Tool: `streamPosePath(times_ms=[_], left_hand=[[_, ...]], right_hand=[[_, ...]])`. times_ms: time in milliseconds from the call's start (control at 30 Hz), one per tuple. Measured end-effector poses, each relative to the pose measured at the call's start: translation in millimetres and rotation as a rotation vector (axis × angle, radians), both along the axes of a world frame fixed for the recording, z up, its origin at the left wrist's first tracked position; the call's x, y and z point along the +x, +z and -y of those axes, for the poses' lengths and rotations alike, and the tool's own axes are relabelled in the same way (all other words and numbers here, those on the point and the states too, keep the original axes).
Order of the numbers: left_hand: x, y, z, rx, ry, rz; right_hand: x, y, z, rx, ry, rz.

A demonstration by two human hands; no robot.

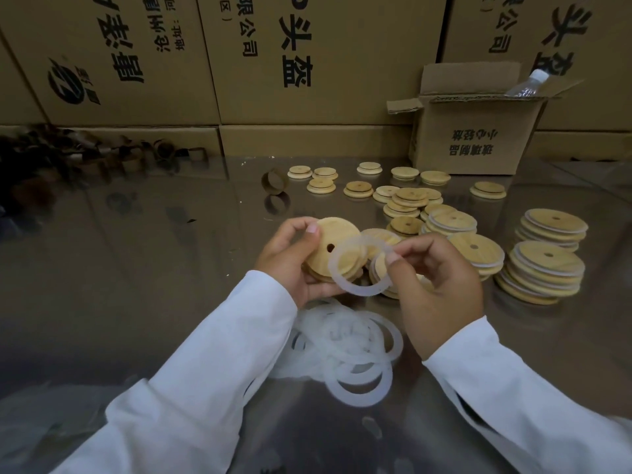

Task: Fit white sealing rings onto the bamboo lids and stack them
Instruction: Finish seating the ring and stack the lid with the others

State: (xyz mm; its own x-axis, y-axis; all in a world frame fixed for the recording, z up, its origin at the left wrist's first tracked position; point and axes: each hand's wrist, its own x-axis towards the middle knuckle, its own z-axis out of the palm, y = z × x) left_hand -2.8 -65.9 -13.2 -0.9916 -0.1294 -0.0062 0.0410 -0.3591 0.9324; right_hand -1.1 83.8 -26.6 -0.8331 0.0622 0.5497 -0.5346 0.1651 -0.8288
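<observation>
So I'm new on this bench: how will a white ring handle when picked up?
Probably floppy: the white ring pinched by the right hand looks thin. Likely light. The loose rings lie flat, so rolling seems unlikely.

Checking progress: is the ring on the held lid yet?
Off. The right hand holds the ring loose against the lid in the left hand.

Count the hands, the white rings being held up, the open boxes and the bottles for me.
Hands: 2, the left hand gripping a bamboo lid, and the right hand
White ring held up: 1
Open box: 1
Bottle: 1
Total: 5
</observation>
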Motion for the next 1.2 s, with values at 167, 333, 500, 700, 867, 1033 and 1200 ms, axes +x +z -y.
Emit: streamPosePath(times_ms=[167,333,500,700,867,1033,1200], left_hand=[[2,-1,-5,-0.034,-0.146,0.056],[3,-8,-8,-0.111,-0.22,-0.022],[2,-10,-8,-0.129,-0.205,-0.06],[1,-12,-7,-0.169,-0.174,-0.137],[1,-12,-6,-0.187,-0.175,-0.171],[1,-13,-7,-0.212,-0.174,-0.196],[0,-15,-8,-0.232,-0.134,-0.196]], right_hand=[[-4,0,0,-0.07,-0.041,0.097],[-5,-1,1,-0.077,-0.029,0.138],[-6,-3,2,-0.073,-0.016,0.151],[-6,-4,4,-0.067,-0.031,0.147],[-5,-3,4,-0.051,-0.037,0.155],[-3,-2,4,-0.034,-0.036,0.164],[-2,-1,4,-0.028,-0.021,0.166]])
